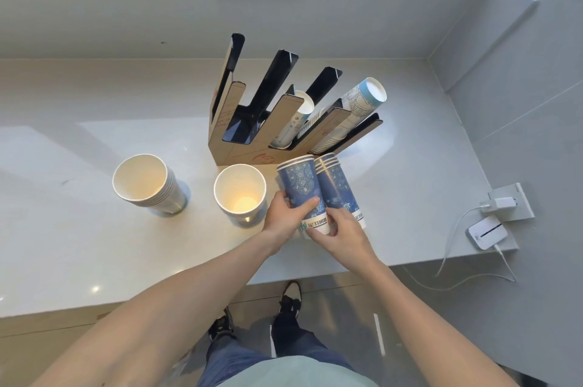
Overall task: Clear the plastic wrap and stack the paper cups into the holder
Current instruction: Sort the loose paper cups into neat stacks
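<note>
Hands: two bare hands over the white counter [94, 146]. The left hand [285, 217] is wrapped around a blue patterned cup stack [303, 194], thumb across its front. The right hand [342, 230] has its fingers curled at the bottom of that stack, touching it.
Cup stacks on the counter: four. Two blue patterned ones side by side, the held one and a second blue stack [337, 187] just to its right; two open white stacks stand upright to the left, the far white stack [146, 181] and the near white stack [241, 195].
Holder: one cardboard cup holder [249, 146] with tall, slanted, dark-lined slots, just behind the blue stacks. Its right slots hold cups, including one long pale printed stack [362, 102]; its left slots look empty.
Materials: paper cups with rolled rims; glossy counter.
Nearby: a small white device [487, 232] with a white cable [451, 241] at the counter's right edge.
</note>
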